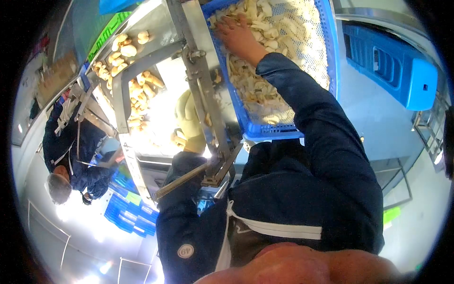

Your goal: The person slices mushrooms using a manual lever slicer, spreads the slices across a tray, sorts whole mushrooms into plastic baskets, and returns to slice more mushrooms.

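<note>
My right hand [239, 40] is bare and lies palm down on pale slices [269, 35], its fingers spread. The slices, which look like cut mushroom, cover much of a blue perforated crate [239, 106]. On the left, my left hand [187, 116] wears a pale yellowish glove over a brightly lit metal surface. The metal frame and glare partly hide its fingers, so I cannot tell whether they grip anything. Small tan pieces [179, 137] lie beside the glove. Whole tan mushrooms [138, 97] are heaped farther left on the same surface.
A metal frame [201, 90] with bars stands between my two arms. More mushrooms [124, 47] lie beyond one bar. At the right is a blue plastic stool [390, 64]. Another person [78, 146] in dark clothing works at the left, near stacked blue crates [130, 213].
</note>
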{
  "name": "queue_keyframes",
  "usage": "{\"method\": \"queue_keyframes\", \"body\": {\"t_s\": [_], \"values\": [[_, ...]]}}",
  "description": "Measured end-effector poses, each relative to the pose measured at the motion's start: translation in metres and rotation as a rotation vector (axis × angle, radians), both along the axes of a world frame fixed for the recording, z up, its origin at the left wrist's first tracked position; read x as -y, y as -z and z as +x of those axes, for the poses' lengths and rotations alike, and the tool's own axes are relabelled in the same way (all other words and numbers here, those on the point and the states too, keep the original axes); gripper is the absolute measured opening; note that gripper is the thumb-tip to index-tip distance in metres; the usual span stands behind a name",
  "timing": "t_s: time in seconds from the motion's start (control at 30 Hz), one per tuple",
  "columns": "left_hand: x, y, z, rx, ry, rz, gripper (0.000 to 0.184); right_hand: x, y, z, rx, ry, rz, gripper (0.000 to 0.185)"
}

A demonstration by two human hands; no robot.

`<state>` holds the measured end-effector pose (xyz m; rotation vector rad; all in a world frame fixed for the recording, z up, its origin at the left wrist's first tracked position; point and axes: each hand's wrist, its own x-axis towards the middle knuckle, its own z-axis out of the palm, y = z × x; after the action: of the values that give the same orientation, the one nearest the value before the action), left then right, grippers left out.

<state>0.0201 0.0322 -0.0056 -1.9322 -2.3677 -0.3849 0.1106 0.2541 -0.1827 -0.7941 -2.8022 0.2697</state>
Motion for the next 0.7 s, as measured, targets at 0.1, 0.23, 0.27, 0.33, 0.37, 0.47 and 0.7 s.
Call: {"method": "queue_keyframes", "body": {"t_s": [0.1,0.23,0.27,0.33,0.37,0.47,0.7], "values": [[-0.001,-0.007,0.008,0.02,-0.003,-0.022,0.043,-0.021,0.009,0.028,-0.105,0.159,-0.056,0.058],[-0.006,-0.009,0.008,0.024,0.004,0.004,0.043,-0.036,0.013,0.084,0.077,0.427,0.036,0.071],[-0.007,-0.012,0.008,0.017,0.001,-0.022,0.044,-0.034,-0.027,0.098,0.028,0.526,-0.122,0.064],[-0.009,-0.012,0.007,0.04,0.057,0.06,0.045,-0.028,-0.043,0.102,-0.082,0.59,-0.23,0.057],[-0.009,-0.013,0.007,0.052,0.086,0.095,0.045,-0.013,-0.031,0.098,-0.135,0.557,-0.189,0.056],[-0.009,-0.014,0.01,0.059,0.07,0.081,0.046,0.038,-0.055,0.082,0.053,0.187,-0.315,0.059],[-0.004,-0.01,0.008,0.129,0.022,0.078,0.045,0.057,-0.006,0.135,0.096,-0.025,-0.262,0.065]]}}
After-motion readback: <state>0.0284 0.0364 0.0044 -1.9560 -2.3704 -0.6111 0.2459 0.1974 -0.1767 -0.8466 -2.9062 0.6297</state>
